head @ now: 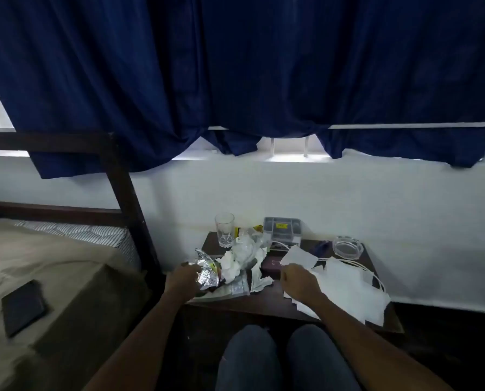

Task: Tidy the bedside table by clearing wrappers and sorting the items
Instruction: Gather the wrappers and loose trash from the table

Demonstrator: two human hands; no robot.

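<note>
The dark table [264, 304] lies under both hands. White paper sheets [348, 289] spread beneath and right of the right hand [299, 280], whose fingers are curled (whether they pinch a sheet, I cannot tell). The left hand [183, 279] grips a crumpled foil wrapper [207, 275]; a glass [224, 230] stands beyond it.

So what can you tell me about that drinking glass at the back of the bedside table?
The drinking glass is a clear tumbler with a thick, cut-patterned base and plain walls. It stands upright and looks empty, at the back left corner of the dark bedside table, close to the white wall. Crumpled clear plastic lies just to its right; whether they touch is unclear.
</note>
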